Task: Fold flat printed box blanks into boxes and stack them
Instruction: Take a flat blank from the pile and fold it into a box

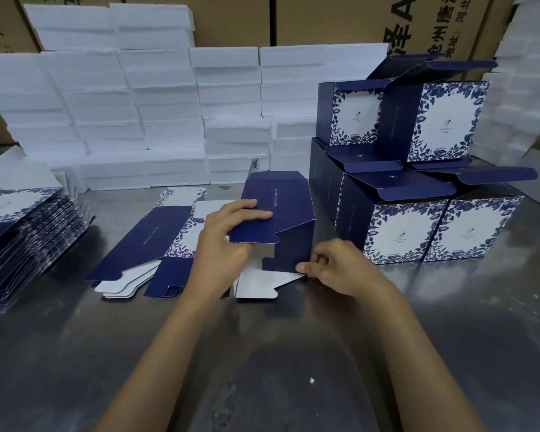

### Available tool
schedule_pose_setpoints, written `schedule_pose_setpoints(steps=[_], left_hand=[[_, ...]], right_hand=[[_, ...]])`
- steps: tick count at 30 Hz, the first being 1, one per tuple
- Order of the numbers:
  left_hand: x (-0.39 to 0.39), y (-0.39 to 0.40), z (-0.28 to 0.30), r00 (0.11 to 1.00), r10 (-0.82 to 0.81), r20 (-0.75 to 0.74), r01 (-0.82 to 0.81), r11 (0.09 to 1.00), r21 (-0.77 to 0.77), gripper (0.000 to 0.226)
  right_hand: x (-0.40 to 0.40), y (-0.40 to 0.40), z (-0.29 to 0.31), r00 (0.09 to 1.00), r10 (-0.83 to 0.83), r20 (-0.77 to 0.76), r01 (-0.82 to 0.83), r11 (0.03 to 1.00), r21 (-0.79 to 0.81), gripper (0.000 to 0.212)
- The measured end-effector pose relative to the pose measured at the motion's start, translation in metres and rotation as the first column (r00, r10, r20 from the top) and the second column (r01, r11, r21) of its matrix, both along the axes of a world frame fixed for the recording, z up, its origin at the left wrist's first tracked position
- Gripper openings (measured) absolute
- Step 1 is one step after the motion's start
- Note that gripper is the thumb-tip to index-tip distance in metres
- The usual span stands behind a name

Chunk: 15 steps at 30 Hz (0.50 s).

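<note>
Folding a box blank [278, 213] at mid-worktop [262, 353].

Your left hand [222, 244] grips its top panel; your right hand [337, 266] pinches the lower corner flap. Pull unevenly and the crease may skew. Finished boxes [418, 232] crowd your right; the flat stack [22, 238] sits left, with open room nearer you.

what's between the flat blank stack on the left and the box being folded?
Head view: one loose flat blank lies on the table between the blank stack and the half-folded box.
</note>
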<state>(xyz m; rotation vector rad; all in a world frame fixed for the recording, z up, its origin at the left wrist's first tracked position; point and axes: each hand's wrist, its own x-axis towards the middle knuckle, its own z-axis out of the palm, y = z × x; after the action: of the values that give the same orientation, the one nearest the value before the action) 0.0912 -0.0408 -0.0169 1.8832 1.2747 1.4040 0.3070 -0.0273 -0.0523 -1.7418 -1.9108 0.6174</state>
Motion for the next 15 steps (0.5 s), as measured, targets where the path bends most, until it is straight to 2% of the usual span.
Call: schedule_pose_setpoints(steps=[8,12,15], left_hand=[[-0.0014,0.0000,0.0011,1.000,0.011,0.016,-0.010,1.000,-0.018,0.069],[-0.0015,-0.0003,0.0021,0.999,0.011,0.034,-0.010,1.000,-0.028,0.069],[-0.0010,-0.0007,0.0022,0.999,0.007,0.032,-0.006,0.999,-0.034,0.069]], right_hand=[[-0.0030,-0.0005,-0.0011,0.999,-0.016,-0.037,0.017,0.999,0.033,0.044],[-0.0052,-0.0025,0.0037,0.998,-0.023,-0.063,0.033,0.987,0.156,0.053],[-0.0056,-0.0035,0.0044,0.998,-0.009,-0.063,0.019,0.989,0.150,0.052]])
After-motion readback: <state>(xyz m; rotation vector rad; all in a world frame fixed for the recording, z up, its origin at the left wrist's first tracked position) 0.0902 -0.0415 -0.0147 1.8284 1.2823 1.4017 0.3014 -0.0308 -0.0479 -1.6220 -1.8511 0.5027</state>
